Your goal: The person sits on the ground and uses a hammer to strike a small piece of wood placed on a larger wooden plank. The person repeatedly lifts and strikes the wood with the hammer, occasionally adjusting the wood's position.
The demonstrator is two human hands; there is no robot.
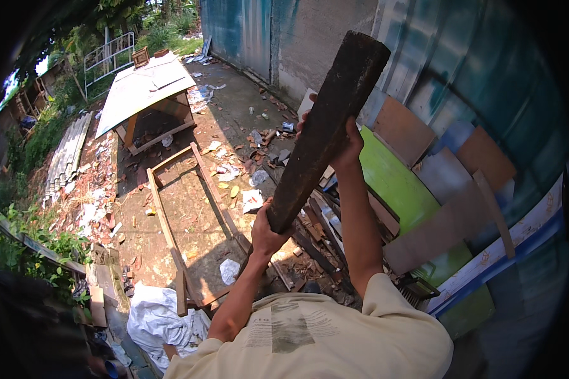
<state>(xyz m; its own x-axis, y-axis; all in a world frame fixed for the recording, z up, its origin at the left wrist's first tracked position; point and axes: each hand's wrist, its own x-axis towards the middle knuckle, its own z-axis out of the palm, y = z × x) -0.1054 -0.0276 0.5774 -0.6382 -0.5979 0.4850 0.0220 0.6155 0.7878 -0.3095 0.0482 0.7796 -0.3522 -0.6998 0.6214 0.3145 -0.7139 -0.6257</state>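
Note:
A thick, dark wooden beam (pixel 325 136) is held up in front of me, slanting from lower left to upper right. Its lower end rests in my left hand (pixel 269 230), whose fingers close round the edge. Higher up, my right hand (pixel 346 144) grips the beam from its right side, with fingertips showing past the left edge. The beam hides part of both hands. Beyond it on the ground lies a rectangular wooden frame (pixel 169 237), to the left of my arms.
A white-topped table (pixel 146 85) stands far left. Boards, including a green panel (pixel 401 196), lean along the metal wall (pixel 487 69) at right. Scrap wood lies beneath my right arm. White cloth (pixel 164 319) is at lower left, corrugated sheets (pixel 69 155) beside plants. Litter covers the ground.

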